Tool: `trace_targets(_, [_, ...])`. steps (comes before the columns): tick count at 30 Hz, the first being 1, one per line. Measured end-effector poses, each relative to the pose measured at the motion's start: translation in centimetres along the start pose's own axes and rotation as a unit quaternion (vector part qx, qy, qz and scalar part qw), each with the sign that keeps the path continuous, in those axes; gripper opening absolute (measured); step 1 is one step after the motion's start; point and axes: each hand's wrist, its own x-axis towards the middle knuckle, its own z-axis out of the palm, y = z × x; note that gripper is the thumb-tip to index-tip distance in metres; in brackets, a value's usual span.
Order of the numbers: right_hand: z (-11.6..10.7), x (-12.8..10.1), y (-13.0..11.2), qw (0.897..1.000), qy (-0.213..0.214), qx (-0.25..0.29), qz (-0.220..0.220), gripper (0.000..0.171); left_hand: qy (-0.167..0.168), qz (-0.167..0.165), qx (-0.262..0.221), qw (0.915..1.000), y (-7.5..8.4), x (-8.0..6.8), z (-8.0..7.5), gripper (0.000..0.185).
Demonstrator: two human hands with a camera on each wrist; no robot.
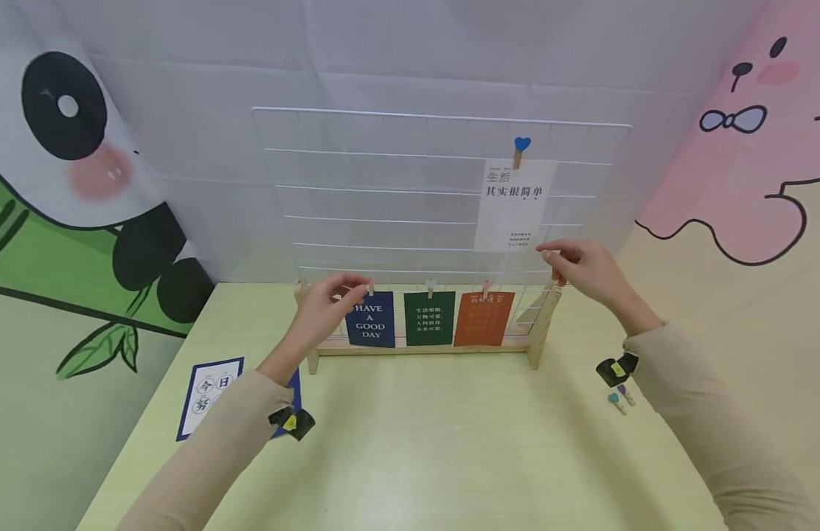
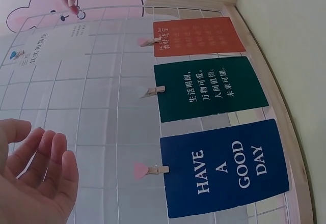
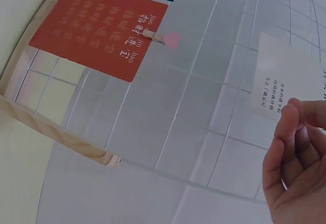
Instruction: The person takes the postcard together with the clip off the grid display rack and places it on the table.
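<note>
With the right hand [image 1: 579,267] pinching the lower right corner of the white card [image 1: 515,204], which hangs at two o'clock on the wire grid [image 1: 383,192], and the left hand [image 1: 330,299] relaxed, holding nothing, beside the blue card [image 1: 372,318], I judge a light, steady pinch serves best, lest the blue heart clip [image 1: 520,150] slip.

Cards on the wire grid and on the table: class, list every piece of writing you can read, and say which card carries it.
"HAVE A GOOD DAY": navy card, clipped lowest left.
"生活明朗, 万物可爱, 人间值得, 未来可期": green card.
"招财进宝", with "jiao", "cai" and "bao" in small letters: orange card; its other characters are too faint.
"其实很简单": white card; its smaller lines are too small to read.
"今", "日": blue-bordered card on the table, partly covered by a sleeve.
</note>
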Motion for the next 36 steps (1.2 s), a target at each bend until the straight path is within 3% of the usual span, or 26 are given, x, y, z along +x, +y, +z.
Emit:
trace_targets(6, [-0.6,0.5,-0.5,1.0,0.007,0.003,0.002,0.029,0.005,-0.007,0.016,0.9998,0.8,0.7,0.5,0.026])
trace_targets(12, [-1.0,1.0,-1.0,1.0,0.015,0.0,0.006,0.03,0.007,0.019,0.023,0.9995,0.9,1.8,1.1,0.026])
trace_targets(24, [-2.3,2.2,-1.7,0.999,0.044,-0.003,-0.002,0.03,0.005,0.032,0.008,0.9994,2.5,3.3,2.3,0.022])
trace_targets(36, [-3.4,3.5,-3.1,0.996,0.084,0.002,-0.007,0.03,0.011,0.059,-0.037,0.9975,3.0,4.3,3.5,0.022])
